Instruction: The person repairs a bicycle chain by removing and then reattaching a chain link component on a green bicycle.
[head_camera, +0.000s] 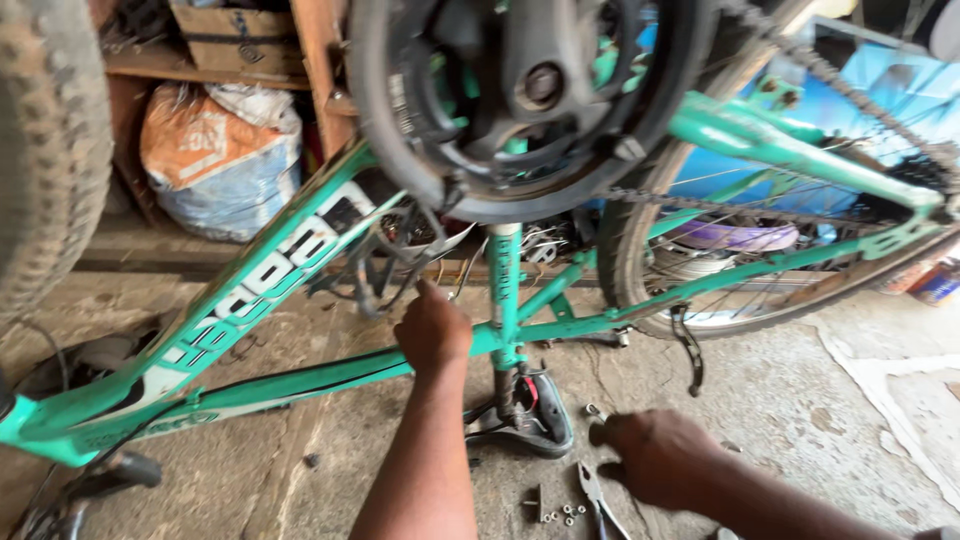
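A green bicycle frame (300, 240) stands upside down, resting on its black saddle (540, 420). The black chainring and crank (530, 100) fill the top middle, close to the camera. My left hand (432, 330) is closed around the green frame tube next to the seat tube (503, 290). My right hand (650, 455) is low over the concrete floor, fingers curled beside a small metal part; whether it grips anything I cannot tell. Pliers (598, 500) and several small nuts (562, 514) lie just left of it.
The rear wheel and chain (790, 200) reach to the right. A knobby tyre (45, 140) stands at the left edge. Behind are a stuffed sack (215, 150), wooden shelving (240, 40) and a blue surface (880, 100). A handlebar grip (120, 470) lies bottom left.
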